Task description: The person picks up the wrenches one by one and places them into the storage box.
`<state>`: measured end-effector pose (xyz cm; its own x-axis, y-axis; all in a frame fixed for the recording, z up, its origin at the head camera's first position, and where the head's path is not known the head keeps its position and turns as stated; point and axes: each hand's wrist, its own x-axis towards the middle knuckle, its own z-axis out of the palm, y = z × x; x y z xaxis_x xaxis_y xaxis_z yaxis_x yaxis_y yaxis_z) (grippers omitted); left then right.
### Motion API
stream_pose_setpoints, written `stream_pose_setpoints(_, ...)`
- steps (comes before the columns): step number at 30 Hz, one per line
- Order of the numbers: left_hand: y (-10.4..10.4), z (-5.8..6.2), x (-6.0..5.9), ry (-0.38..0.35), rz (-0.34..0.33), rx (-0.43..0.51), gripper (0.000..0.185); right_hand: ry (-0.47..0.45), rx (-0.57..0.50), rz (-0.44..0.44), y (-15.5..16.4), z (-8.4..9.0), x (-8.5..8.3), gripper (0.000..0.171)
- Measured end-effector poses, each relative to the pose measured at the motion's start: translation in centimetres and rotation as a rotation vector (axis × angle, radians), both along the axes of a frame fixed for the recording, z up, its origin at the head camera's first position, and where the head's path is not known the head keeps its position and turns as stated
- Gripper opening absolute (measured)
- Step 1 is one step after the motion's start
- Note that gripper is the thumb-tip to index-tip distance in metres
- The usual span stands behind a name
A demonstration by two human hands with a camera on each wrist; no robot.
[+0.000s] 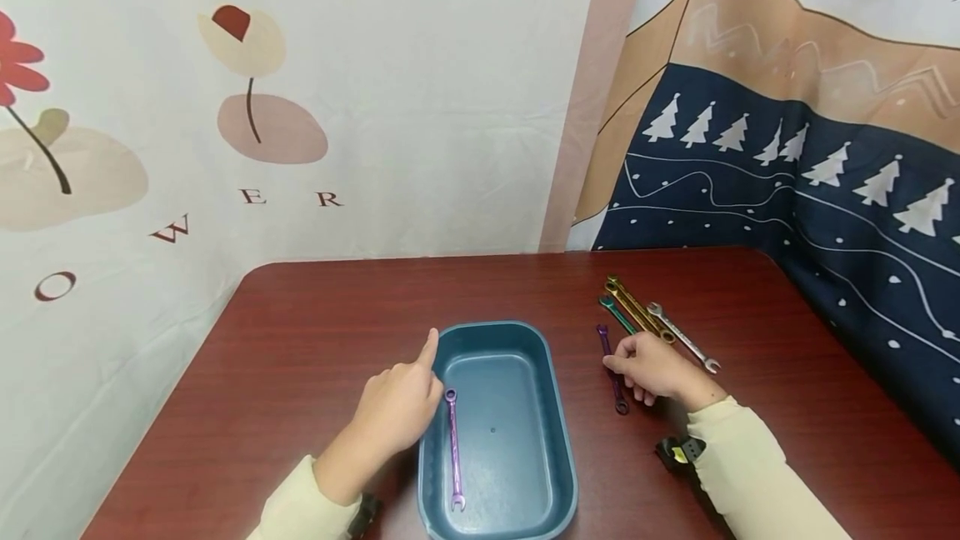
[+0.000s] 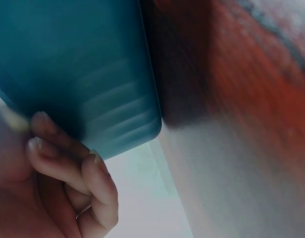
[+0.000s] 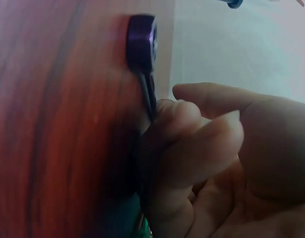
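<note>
Right hand (image 1: 651, 367) straddles the dark wrench (image 1: 617, 390) right of the tray (image 1: 517, 419) — clamped or not, I cannot tell. Best pinch mid-shaft, lift level; left hand (image 1: 397, 402) grips the tray's left rim.

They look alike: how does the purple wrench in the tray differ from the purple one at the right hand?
The tray wrench is light purple; the dark wrench, deep purple. The tray wrench lies uncovered inside the tray; the dark wrench is outside, partly hidden by the right hand. Both are slim.
</note>
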<state>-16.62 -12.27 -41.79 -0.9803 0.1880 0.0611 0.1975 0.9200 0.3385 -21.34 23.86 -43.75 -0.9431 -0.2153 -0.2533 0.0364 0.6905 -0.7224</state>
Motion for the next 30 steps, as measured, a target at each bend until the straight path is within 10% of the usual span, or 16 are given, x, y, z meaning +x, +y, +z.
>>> stream_pose_setpoints(30, -0.01, -0.06, -0.17, 0.004, 0.005, -0.02, 0.066, -0.018, 0.143, 0.127, -0.61, 0.9, -0.2, 0.032)
